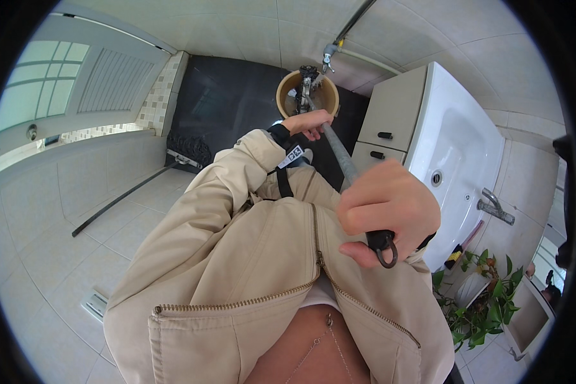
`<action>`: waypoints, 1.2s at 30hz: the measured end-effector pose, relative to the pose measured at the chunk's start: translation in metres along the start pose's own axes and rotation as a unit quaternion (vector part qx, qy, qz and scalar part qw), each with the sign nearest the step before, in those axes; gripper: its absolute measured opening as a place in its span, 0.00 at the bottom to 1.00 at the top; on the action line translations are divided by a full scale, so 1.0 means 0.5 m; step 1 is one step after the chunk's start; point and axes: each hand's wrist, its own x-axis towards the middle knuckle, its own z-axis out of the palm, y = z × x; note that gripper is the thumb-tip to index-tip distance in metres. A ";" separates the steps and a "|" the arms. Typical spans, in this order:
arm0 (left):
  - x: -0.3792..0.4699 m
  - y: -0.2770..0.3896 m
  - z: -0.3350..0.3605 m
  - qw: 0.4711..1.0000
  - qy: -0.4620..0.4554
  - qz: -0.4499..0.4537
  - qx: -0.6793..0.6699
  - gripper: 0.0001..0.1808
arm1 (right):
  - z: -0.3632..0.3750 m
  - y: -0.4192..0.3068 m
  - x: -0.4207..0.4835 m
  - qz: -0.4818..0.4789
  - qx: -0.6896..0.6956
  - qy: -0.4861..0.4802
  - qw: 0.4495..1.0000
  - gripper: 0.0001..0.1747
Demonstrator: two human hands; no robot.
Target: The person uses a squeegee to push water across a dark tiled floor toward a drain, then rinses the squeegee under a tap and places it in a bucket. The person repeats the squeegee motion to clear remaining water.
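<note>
My right hand (391,206) grips the black-capped top end of a grey mop handle (338,149), with a hook loop sticking out below the fist. Lower on the same pole, my left hand (312,122) is closed around it, just in front of the bucket. The mop's head (307,84), a clamp with dark strands, is inside a tan round bucket (282,96) that holds water. A metal tap (327,60) on the wall is beside and above the bucket's rim, with what looks like water running from it.
Another mop (187,156) with dark strands lies at the left, its pole across the floor tiles. A white washbasin (465,129) on a cabinet (393,110) stands at the right. Nearer are a potted plant (497,297) and a floor drain (95,303). A white door (81,81) is at the left.
</note>
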 end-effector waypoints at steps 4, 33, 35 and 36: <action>0.000 0.002 0.000 1.000 0.011 -0.009 0.003 0.20 | 0.000 0.003 -0.003 -0.020 0.010 0.005 1.000 0.09; 0.001 -0.004 -0.004 1.000 0.000 0.007 0.005 0.20 | -0.001 0.006 0.007 -0.038 0.033 -0.011 0.999 0.09; 0.002 -0.005 -0.006 1.000 -0.003 0.007 0.005 0.20 | -0.001 0.006 0.008 -0.037 0.034 -0.011 0.999 0.09; 0.003 -0.005 -0.006 1.000 -0.006 0.004 0.008 0.21 | -0.001 0.006 0.009 -0.037 0.033 -0.011 0.999 0.09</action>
